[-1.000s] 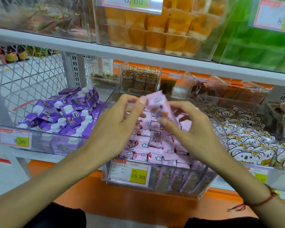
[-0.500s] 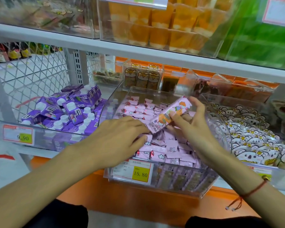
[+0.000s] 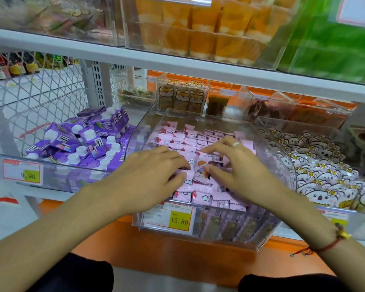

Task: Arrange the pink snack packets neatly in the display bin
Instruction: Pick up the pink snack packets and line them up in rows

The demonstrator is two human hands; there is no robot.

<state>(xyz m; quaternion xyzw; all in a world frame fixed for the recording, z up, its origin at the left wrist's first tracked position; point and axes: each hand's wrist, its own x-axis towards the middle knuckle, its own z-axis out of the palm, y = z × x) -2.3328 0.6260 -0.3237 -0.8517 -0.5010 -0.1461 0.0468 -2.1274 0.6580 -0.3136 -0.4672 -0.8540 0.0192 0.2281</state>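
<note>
A clear plastic display bin [image 3: 209,239] on the lower shelf holds several pink snack packets [image 3: 183,140] lying in rough rows. Both hands are down inside it. My left hand [image 3: 150,173] lies flat on the packets at the front left, fingers spread. My right hand [image 3: 236,165] is just to its right, thumb and fingers pinching a pink packet with a cartoon figure [image 3: 201,165] that lies on the pile between the hands. The packets under my palms are hidden.
A bin of purple drink cartons [image 3: 82,142] stands to the left, a bin of koala-print packets [image 3: 325,171] to the right. Smaller clear bins [image 3: 181,95] sit behind. The shelf above [image 3: 177,60] overhangs with orange cups. A yellow price tag [image 3: 178,220] fronts the bin.
My right hand has brought the cartoon packet down from above the bin onto the pile. My left hand has slid forward and flattened on the packets.
</note>
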